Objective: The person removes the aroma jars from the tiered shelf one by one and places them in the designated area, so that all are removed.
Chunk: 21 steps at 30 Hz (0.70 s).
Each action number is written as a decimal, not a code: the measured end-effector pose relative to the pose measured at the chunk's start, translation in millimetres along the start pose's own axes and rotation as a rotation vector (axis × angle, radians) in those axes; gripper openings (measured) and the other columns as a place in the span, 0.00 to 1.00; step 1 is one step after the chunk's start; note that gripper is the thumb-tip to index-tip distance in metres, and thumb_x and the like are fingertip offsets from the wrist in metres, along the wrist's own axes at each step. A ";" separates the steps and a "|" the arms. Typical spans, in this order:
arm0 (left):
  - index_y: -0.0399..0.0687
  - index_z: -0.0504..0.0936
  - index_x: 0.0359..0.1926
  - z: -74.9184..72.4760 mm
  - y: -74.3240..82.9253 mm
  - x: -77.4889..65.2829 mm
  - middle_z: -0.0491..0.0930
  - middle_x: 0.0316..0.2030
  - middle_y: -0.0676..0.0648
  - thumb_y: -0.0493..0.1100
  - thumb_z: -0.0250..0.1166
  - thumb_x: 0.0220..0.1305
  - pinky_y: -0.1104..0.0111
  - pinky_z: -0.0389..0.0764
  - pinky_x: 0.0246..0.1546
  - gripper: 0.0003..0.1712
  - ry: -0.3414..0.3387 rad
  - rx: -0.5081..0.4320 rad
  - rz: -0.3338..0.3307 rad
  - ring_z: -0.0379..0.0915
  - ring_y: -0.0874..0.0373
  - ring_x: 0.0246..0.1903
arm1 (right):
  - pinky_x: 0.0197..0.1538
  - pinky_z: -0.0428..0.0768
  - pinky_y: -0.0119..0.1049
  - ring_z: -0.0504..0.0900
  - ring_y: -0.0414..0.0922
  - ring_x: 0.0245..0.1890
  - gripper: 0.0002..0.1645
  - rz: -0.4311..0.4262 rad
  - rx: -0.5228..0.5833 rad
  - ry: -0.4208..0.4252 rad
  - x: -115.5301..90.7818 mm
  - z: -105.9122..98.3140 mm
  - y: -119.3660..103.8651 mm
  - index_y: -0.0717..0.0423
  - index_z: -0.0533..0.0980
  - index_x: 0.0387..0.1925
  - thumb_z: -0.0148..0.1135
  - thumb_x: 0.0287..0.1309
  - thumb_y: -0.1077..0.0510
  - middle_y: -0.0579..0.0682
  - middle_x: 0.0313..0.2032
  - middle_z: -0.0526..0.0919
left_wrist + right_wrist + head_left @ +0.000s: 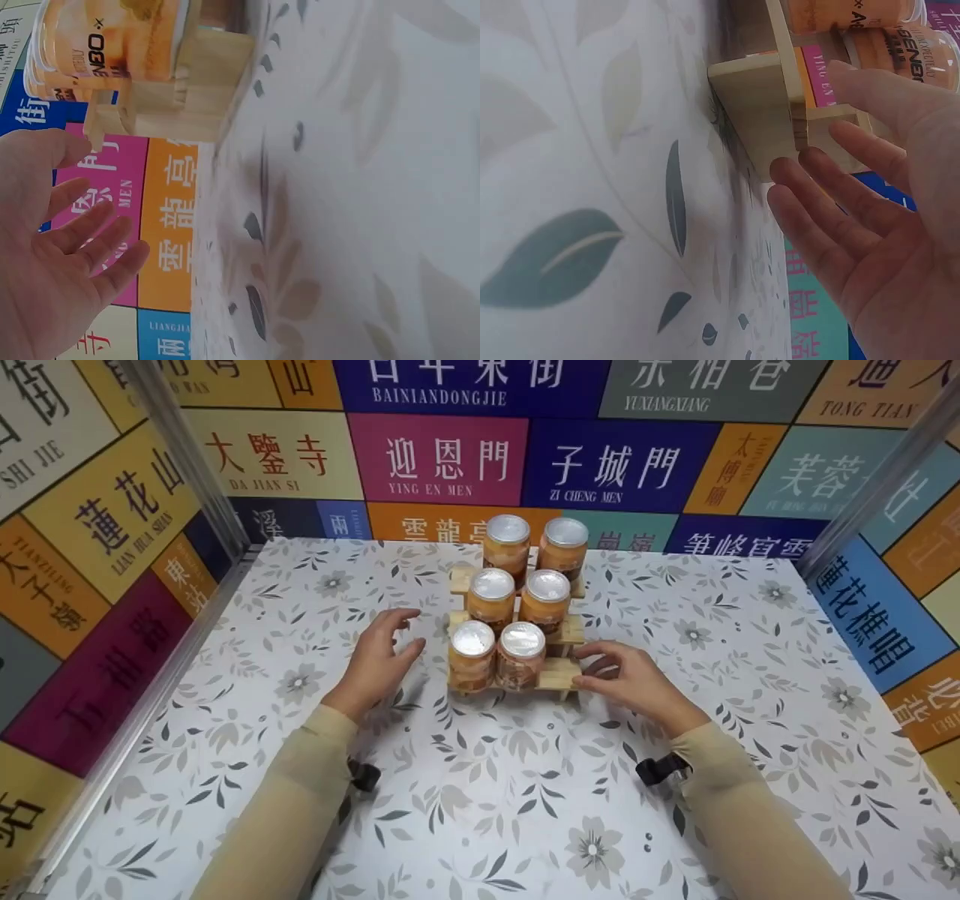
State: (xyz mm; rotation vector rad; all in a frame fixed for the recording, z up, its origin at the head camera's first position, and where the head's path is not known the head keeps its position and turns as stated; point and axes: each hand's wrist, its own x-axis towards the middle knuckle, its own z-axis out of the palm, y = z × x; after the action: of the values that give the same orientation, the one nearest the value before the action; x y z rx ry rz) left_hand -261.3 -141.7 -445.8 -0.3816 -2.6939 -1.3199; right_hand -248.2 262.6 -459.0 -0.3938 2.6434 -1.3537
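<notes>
A stepped wooden stand bears several orange-labelled cans with silver lids, two on each of its three steps. On the lowest step are a left can and a right can, with bare wood to their right. My left hand is apart from the stand on its left, fingers loosely bent and holding nothing. At the stand's right end, my right hand has its fingertips close to the wood's edge; whether they touch it I cannot tell. In the right wrist view its fingers look relaxed.
A white tablecloth with grey leaves and flowers covers the table. Behind it stands a wall of coloured panels with Chinese lettering. Metal posts rise at the table's back corners. Dark straps are on both wrists.
</notes>
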 end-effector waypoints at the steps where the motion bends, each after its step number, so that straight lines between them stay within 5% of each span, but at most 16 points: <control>1: 0.50 0.72 0.70 0.8 2.5 2.0 0.71 0.68 0.46 0.45 0.63 0.74 0.49 0.75 0.65 0.26 -0.003 -0.007 -0.003 0.69 0.46 0.66 | 0.48 0.86 0.34 0.87 0.54 0.49 0.30 0.001 -0.002 -0.007 0.2 0.3 0.2 0.52 0.80 0.60 0.77 0.58 0.50 0.57 0.55 0.85; 8: 0.51 0.75 0.68 1.3 17.8 17.9 0.73 0.66 0.47 0.43 0.64 0.73 0.52 0.76 0.64 0.24 -0.005 -0.021 -0.024 0.70 0.48 0.64 | 0.55 0.83 0.45 0.85 0.51 0.50 0.29 0.030 -0.025 -0.049 2.0 1.6 3.6 0.49 0.80 0.59 0.78 0.57 0.50 0.53 0.53 0.85; 21: 0.51 0.76 0.67 -7.1 53.2 53.7 0.74 0.65 0.46 0.45 0.65 0.72 0.58 0.79 0.62 0.25 -0.006 -0.132 0.002 0.72 0.51 0.62 | 0.54 0.81 0.42 0.84 0.53 0.51 0.30 0.058 0.002 -0.032 3.6 1.7 6.8 0.49 0.81 0.58 0.80 0.54 0.50 0.56 0.52 0.85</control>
State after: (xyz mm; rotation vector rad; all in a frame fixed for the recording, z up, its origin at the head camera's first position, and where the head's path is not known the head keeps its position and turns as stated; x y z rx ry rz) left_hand -298.4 -106.7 -389.5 -0.4016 -2.6186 -1.5031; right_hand -252.4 264.0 -465.5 -0.3330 2.6068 -1.3216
